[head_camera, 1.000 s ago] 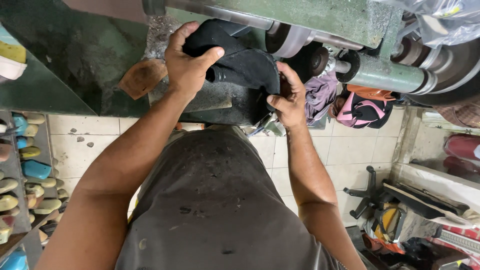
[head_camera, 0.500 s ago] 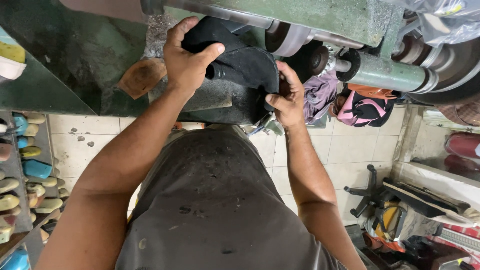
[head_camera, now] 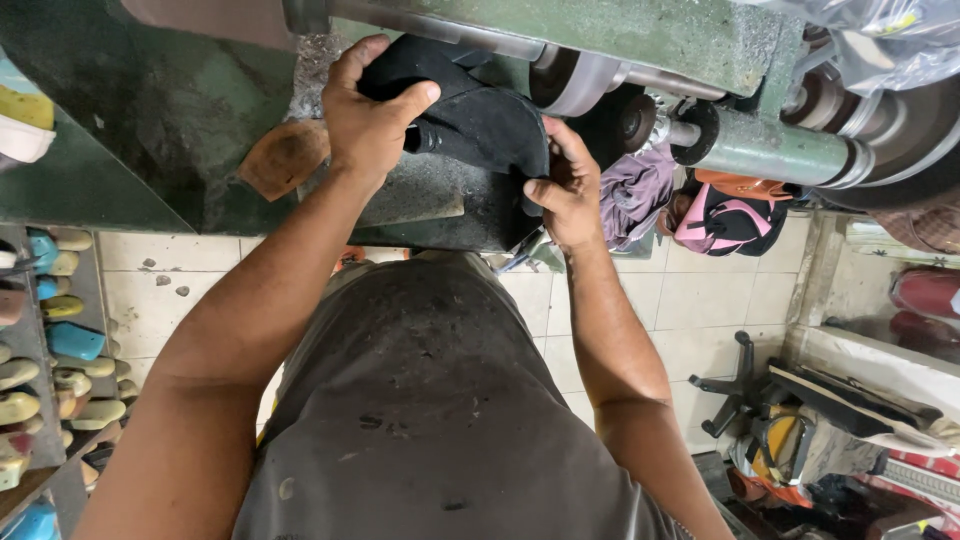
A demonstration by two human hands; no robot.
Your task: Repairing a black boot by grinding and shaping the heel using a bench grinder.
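Hands first, in the head view: your left hand is clamped over the top of a black suede-like shoe upper, fingers curled over its far edge and thumb pressed across its near side. Your right hand grips the lower right edge of the same piece, fingers closed on it from beneath. You hold the shoe upper up against a green-painted metal machine, just beside a grey buffing wheel on a horizontal shaft.

Below your hands sits a dark, scuffed tabletop, dusty and worn, with a brown leather sole piece lying at its left end, near your left wrist. A dark green panel fills the upper left.

The floor is pale square tile, speckled with grit. A rack of coloured shoe lasts, yellow, cream and blue, stands along the left edge. At the right, a pink and black bag lies beside a purple cloth, and a black chair base rests lower down.
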